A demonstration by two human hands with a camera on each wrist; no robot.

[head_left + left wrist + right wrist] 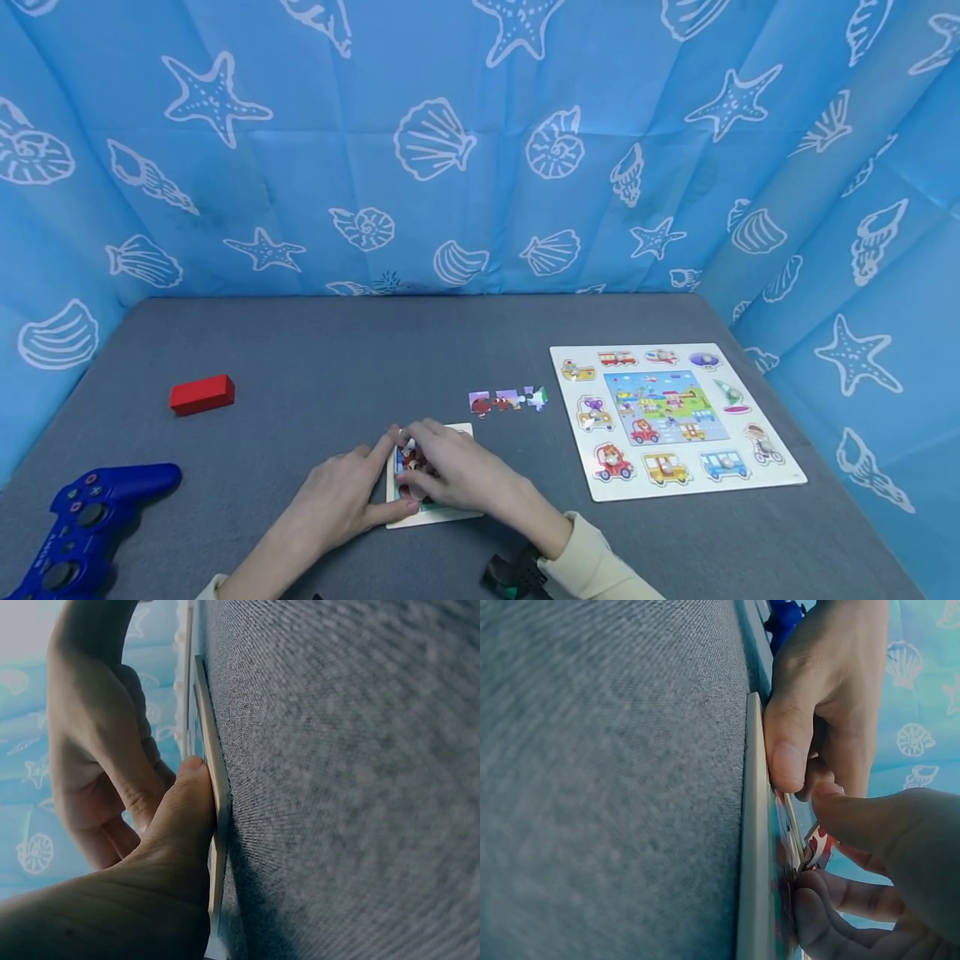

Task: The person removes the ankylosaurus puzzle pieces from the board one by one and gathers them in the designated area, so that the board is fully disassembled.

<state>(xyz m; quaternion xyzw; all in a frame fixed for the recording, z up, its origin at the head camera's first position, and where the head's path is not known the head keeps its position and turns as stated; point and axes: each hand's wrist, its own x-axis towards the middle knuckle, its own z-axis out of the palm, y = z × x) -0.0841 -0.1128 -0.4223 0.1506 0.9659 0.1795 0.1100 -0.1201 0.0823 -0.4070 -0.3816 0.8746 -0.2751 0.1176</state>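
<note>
A small picture puzzle board [438, 517] with a pale wooden frame lies flat on the table. My left hand [337, 500] rests along its left side, the thumb [191, 787] laid on the frame and the other fingers near the far left corner. Over the board, my right hand [461, 471] pinches a red and white puzzle piece [819, 846], which stands tilted above the picture. Both hands cover much of the board's picture. Just beyond its far right corner lie several loose puzzle pieces [507, 401] in a row.
To the right lies a larger white vehicle puzzle board [772, 467]. A red block [202, 395] sits at the left, and a blue game controller [90, 517] lies at the near left. Blue shell-patterned curtains [480, 192] hang behind and beside the grey table [337, 333].
</note>
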